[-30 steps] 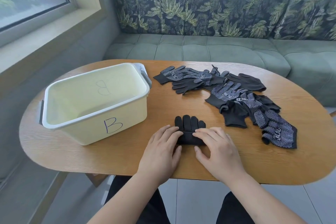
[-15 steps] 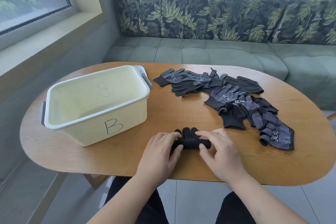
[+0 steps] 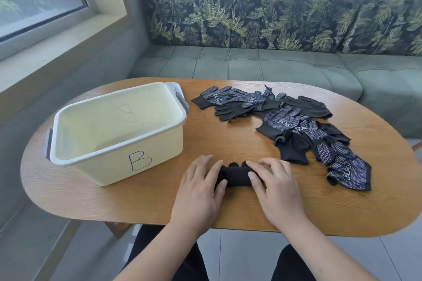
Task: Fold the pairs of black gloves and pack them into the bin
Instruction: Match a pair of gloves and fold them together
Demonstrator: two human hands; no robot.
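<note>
On the oval wooden table [image 3: 228, 143] I see the cream bin [image 3: 118, 166] marked B standing at the left, and a loose pile of black gloves [image 3: 294, 125] spread at the right, well apart from it. Near the front edge, the left hand [image 3: 198, 191] and right hand [image 3: 276, 191] sit side by side, fingers and thumbs curled round a rolled pair of gloves [image 3: 235, 175] lying between bin and pile

At the lower centre of the frame the glove pair [image 3: 236, 175], flat a second ago with its fingers pointing away, is now a thick roll with only two fingertips showing beyond it; the left hand [image 3: 198, 191] and right hand [image 3: 277, 191] have slid forward, fingers curled over it.
</note>
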